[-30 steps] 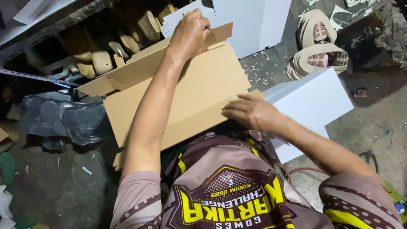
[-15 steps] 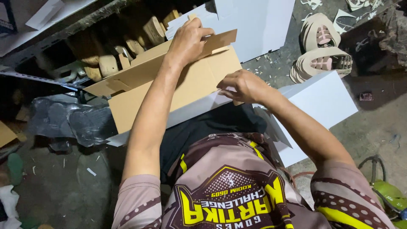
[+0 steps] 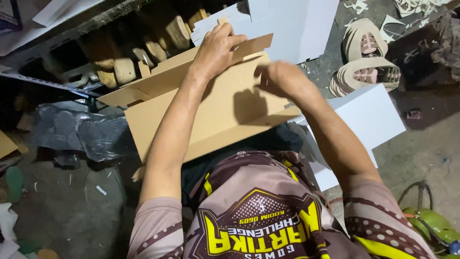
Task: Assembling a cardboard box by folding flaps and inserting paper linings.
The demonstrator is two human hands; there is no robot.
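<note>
- Both hands work at the far edge of a brown cardboard box blank [image 3: 206, 115] that lies tilted across the person's lap, its plain inner face up.
- Left hand [image 3: 218, 48] reaches over the blank and closes on its long top flap [image 3: 249, 45], fingers curled over the flap's edge, thumb underneath; the flap stands partly raised from the panel.
- Right hand [image 3: 282, 79] sits just beside the left, at the blank's right-hand end, fingers bent against the cardboard there. It is blurred, so I cannot tell whether it pinches the edge or only presses on it.
- Another narrow flap sticks out to the left of the left forearm, level with the wrist.
- White sheets [image 3: 369, 120] lie under the blank's right end, beneath the right forearm, on the floor.
- More white board [image 3: 297, 24] stands just beyond the hands, touching or nearly touching the top flap.
- Wooden shoe forms [image 3: 143, 52] sit in a row on a dark shelf beyond the blank, to the left of the left hand.
- Two stacks of tan shoe soles [image 3: 366, 60] rest on the floor to the right of the right hand, well apart from the box.
- Crumpled grey plastic [image 3: 81, 129] lies on the floor left of the blank.
</note>
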